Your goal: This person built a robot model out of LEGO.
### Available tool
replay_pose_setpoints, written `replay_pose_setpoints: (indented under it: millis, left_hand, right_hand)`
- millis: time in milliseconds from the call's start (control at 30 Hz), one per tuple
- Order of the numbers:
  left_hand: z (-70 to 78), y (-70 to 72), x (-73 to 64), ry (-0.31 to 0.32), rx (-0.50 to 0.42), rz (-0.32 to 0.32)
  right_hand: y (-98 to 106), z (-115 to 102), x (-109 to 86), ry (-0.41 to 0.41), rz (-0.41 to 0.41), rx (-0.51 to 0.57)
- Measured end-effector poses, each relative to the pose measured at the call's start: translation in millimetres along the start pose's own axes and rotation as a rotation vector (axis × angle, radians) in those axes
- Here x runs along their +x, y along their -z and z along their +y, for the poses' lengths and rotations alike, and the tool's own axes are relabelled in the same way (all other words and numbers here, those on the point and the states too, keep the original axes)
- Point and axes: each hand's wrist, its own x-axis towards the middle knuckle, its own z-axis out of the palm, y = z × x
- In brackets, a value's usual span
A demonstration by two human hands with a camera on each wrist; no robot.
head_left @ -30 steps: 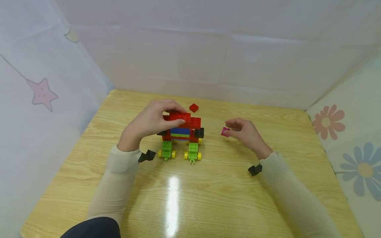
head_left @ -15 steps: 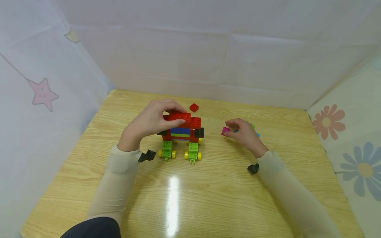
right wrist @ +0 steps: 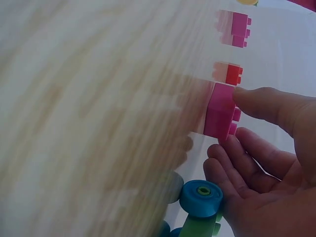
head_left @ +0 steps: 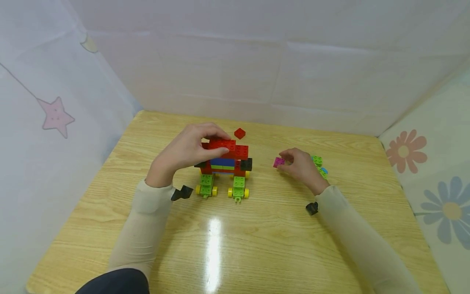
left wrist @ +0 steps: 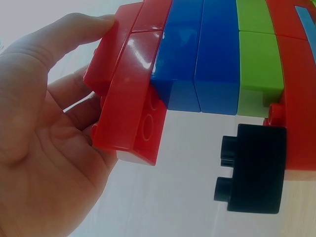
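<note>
My left hand [head_left: 189, 147] grips the red bricks [head_left: 224, 146] on top of a built block vehicle. Blue bricks [left wrist: 219, 59] and a lime layer lie under the red top, with a black brick [left wrist: 256, 168] jutting from the side. At its front stand two lime wheeled bases [head_left: 238, 188] with yellow wheels. To the right, my right hand [head_left: 302, 168] pinches a small pink brick [right wrist: 219, 111] between thumb and fingertips, low at the table. Beside that hand's lower edge is a green piece with blue wheels [right wrist: 201, 197].
A red brick [head_left: 240, 133] lies behind the vehicle on the wooden table [head_left: 257, 241]. Green pieces [head_left: 318, 161] sit just right of my right hand. Another pink brick [right wrist: 239, 24] shows farther off in the right wrist view. Black camera mounts [head_left: 312, 208] stick out at both wrists.
My right hand has shifted slightly and its fingers have drawn in closer around the pink brick. The green and blue pieces behind it have come into view. The left hand stays put.
</note>
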Motion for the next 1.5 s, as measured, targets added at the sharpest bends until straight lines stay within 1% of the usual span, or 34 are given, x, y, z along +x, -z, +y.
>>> replay_pose_setpoints:
  millis: [167,467,700,800,967,1100,1200,1333,1500]
  left_hand:
    - [-0.8,0.2,-0.9,0.000,-0.003,0.005]
    - [-1.1,-0.1,-1.3,0.001,0.001,0.007]
    - [-0.7,0.3,-1.7,0.008,-0.002,0.005]
    - [-0.7,0.4,-1.8,0.014,-0.002,0.008]
    - [-1.0,0.4,-1.7,0.017,-0.003,0.011]
    - [-0.8,0.2,-1.1,0.019,0.000,0.005]
    - [-0.5,0.0,-0.5,0.018,0.005,0.000]
    - [0.2,-0.2,0.4,0.013,0.007,-0.002]
    - [1.5,0.1,0.6,0.011,0.004,0.002]
  right_hand:
    - [-0.4,1.9,1.7,-0.001,-0.003,-0.040]
    - [-0.2,3.9,3.1,0.016,0.000,-0.073]
    - [2.7,3.4,1.4,0.009,-0.003,-0.037]
    - [4.1,1.5,1.3,0.001,-0.007,-0.038]
    - [7.1,-4.0,0.1,-0.003,-0.007,-0.033]
    - [11.0,-10.2,-2.1,0.015,-0.001,-0.007]
    - [14.3,-18.7,-4.9,0.020,-0.001,0.010]
    - [20.4,-31.7,-8.0,0.032,0.018,0.025]
    - [29.2,-45.6,-10.5,0.048,0.042,0.015]
